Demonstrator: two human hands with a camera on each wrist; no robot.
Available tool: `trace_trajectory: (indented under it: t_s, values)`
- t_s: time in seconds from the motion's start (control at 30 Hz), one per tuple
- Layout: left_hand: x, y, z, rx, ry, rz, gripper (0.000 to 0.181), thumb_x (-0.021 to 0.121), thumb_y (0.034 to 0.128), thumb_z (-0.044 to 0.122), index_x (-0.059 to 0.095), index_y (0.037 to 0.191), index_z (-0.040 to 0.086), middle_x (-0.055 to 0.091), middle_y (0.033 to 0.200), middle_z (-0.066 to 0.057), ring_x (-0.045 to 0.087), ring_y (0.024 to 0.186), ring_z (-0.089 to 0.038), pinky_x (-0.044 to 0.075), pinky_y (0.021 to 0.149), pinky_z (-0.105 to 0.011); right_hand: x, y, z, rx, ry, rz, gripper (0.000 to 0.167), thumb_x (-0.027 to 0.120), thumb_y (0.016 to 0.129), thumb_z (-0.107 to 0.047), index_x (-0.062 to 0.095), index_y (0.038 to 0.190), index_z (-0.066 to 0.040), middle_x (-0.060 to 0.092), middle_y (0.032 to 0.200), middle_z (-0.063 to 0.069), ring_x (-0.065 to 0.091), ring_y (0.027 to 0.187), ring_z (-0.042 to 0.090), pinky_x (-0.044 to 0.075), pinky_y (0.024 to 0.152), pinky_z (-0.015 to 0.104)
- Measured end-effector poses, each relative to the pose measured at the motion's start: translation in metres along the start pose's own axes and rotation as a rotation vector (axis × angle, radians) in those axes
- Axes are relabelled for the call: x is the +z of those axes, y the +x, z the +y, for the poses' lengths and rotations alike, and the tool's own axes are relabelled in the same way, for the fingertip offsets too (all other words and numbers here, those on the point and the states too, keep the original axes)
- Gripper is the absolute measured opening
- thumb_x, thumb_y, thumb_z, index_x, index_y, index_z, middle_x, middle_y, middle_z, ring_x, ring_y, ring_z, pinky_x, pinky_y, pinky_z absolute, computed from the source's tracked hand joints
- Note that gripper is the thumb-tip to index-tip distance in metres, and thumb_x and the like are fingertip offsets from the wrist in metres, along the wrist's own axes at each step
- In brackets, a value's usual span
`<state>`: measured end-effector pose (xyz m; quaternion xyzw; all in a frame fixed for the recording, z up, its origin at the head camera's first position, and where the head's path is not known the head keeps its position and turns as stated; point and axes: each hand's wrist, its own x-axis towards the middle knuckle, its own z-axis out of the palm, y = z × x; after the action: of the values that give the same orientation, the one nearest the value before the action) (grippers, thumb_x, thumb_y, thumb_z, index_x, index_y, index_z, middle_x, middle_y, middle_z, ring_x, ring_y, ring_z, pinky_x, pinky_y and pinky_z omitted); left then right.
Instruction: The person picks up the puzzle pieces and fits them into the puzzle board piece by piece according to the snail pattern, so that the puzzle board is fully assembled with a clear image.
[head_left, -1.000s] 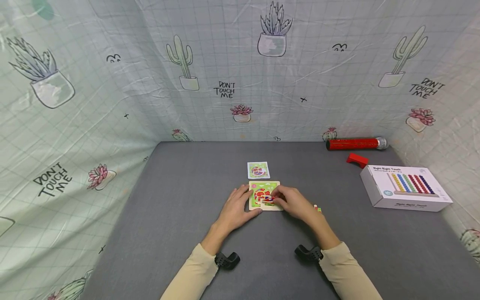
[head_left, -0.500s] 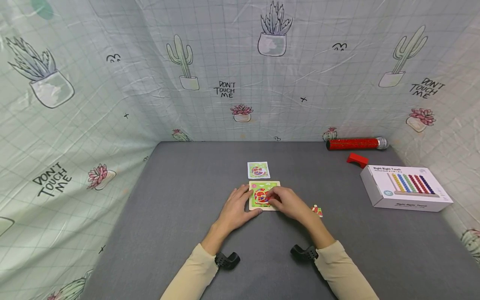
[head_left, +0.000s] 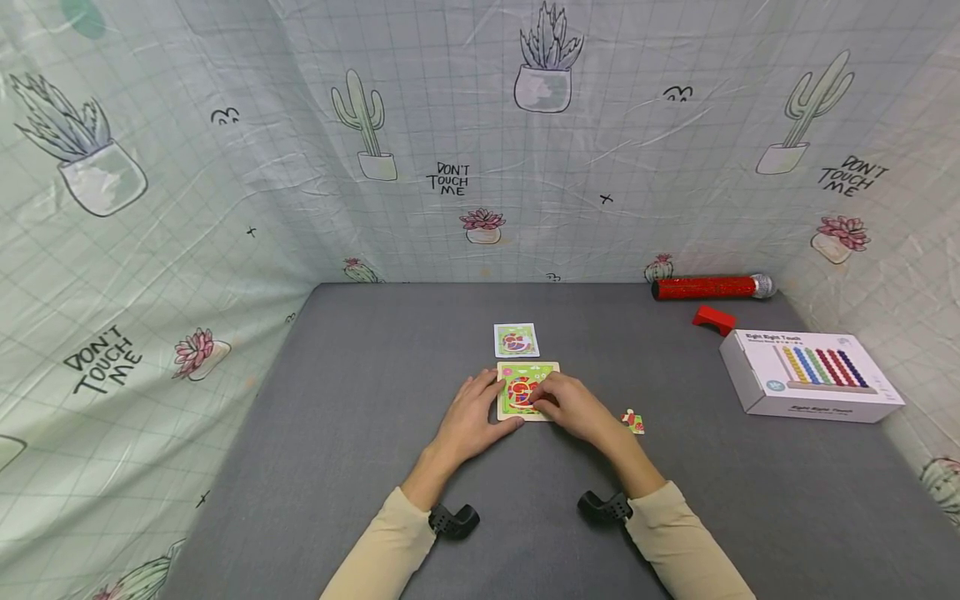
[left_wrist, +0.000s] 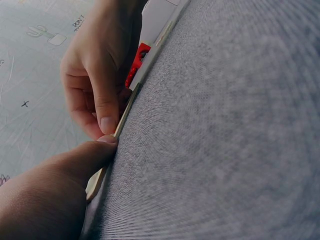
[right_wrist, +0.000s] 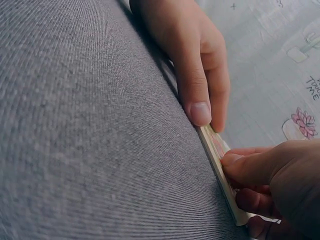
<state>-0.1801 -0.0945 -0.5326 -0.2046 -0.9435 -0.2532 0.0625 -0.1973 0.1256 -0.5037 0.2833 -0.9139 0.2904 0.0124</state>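
A small square puzzle board (head_left: 517,413) with a green border and a red picture lies flat on the table. My left hand (head_left: 467,419) steadies it at the left side, its fingers along that edge and its thumb at the near edge. My right hand (head_left: 576,407) is over the board's right half. Its thumb and index finger pinch a puzzle piece down at the board's face; the piece itself is mostly hidden by the fingers. In the right wrist view the board's pale edge (right_wrist: 220,172) shows below both hands. A loose puzzle piece or pieces (head_left: 633,422) lie right of my right wrist.
A small picture card (head_left: 517,341) lies just beyond the board. At the far right are a red microphone-like tube (head_left: 708,288), a red arch-shaped block (head_left: 715,319) and a white box (head_left: 812,375). A printed curtain (head_left: 480,150) borders the table's back and sides.
My right hand has moved slightly left and lowered the puzzle piece onto the board, uncovering more of the loose piece at the right. My left hand stays put.
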Motion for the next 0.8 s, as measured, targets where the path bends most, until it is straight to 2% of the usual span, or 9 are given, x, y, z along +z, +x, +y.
trace_trajectory:
  t_s: [0.43, 0.8]
  values:
    - [-0.002, -0.001, 0.001, 0.007, 0.012, -0.002, 0.074, 0.072, 0.0869, 0.052, 0.056, 0.141, 0.005, 0.052, 0.149, -0.015, 0.043, 0.145, -0.030, 0.028, 0.126, -0.047, 0.001, -0.001, 0.000, -0.008, -0.001, 0.021, 0.007, 0.073, 0.092, -0.015, 0.074, 0.093, -0.008, 0.064, 0.089, -0.001, 0.056, 0.078, 0.007, 0.052, 0.070, 0.029]
    - [-0.003, -0.001, 0.002, 0.004, 0.002, 0.004, 0.074, 0.073, 0.0868, 0.052, 0.056, 0.141, 0.004, 0.052, 0.149, -0.015, 0.043, 0.145, -0.030, 0.028, 0.126, -0.046, -0.009, -0.011, -0.004, 0.023, 0.025, 0.033, 0.013, 0.074, 0.091, -0.016, 0.074, 0.102, -0.008, 0.063, 0.092, -0.001, 0.058, 0.080, 0.008, 0.053, 0.069, 0.027]
